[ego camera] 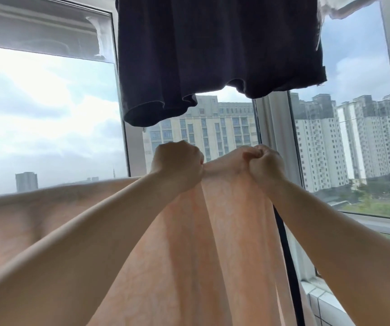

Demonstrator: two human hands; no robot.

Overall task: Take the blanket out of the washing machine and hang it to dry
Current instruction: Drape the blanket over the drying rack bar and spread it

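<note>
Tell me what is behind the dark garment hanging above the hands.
Behind the dark garment are window frames, cloudy sky and, below its hem, apartment blocks. Whatever it hangs from is out of view. Both hands grip the peach blanket below.

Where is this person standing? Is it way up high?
Probably a high-rise laundry balcony: dark shorts hang overhead, big windows look across at tower blocks, and both hands lift a peach blanket.

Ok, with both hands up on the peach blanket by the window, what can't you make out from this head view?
- Drying rail or hanger: cut off by the top edge above the dark garment.
- Blanket: lower part cut off by the bottom edge.
- Left hand and right hand: fingers mostly hidden behind the fists.
- White item: mostly cut off at the top edge.
</note>
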